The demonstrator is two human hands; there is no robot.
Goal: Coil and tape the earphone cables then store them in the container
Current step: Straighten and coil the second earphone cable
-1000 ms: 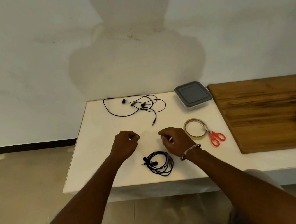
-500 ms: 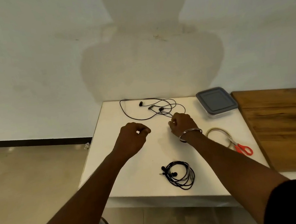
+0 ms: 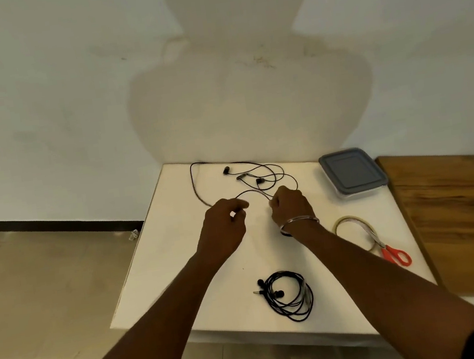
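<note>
The loose earphone cable (image 3: 259, 181) is lying in untidy loops at the far side of the white desk (image 3: 180, 262), close to the wall (image 3: 70, 111), with its two earbuds sitting among the loops. A short arc of it is running between the two hands at the near edge of the tangle.

The left hand (image 3: 224, 229) is pinching one end of that arc between thumb and forefinger, so its grip is closed on the cable, and the other fingers are curling underneath. The right hand (image 3: 292, 205) is curling its fingers round the other end of the arc, its grip also holding the cable. Its fingertips are mostly hiding behind the back of the hand. A metal bracelet (image 3: 298, 219) is circling the right wrist.

The coiled earphone cable (image 3: 279, 294) is lying near the front edge of the desk between the two forearms, apart from both hands. A pale band that looks like tape is crossing its right side.

The container (image 3: 352, 170) is sitting at the far right corner of the desk with its grey lid on, to the right of the loose cable. Nearer, just right of the right forearm, the tape roll (image 3: 338, 224) is lying flat. The red-handled scissors (image 3: 385, 250) are resting across it. A wooden board (image 3: 460, 210) is adjoining the desk on the right.
</note>
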